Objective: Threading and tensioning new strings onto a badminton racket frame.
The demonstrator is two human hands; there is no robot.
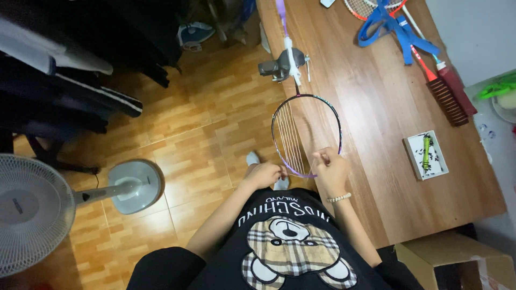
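Right now your left hand [264, 174] is curled closed around the near end of the badminton racket frame [306, 134], and your right hand [331, 171] has thumb and fingertips pinched together on a thin string [321, 159] just above the frame's lower right edge. The racket head hangs partly off the edge of the wooden table [376, 123], so if your left grip slackens, the frame can twist and the strings already laid down its left half may slip out of line. Pull the pinched string too sharply and it can slide through your fingers or kink at the rim. Further out, the shaft sits in a grey clamp [282, 65]; I judge a hard tug could rock it there. Well beyond, the blue straps [392, 27] and the red comb-like tool [449, 99] lie clear.
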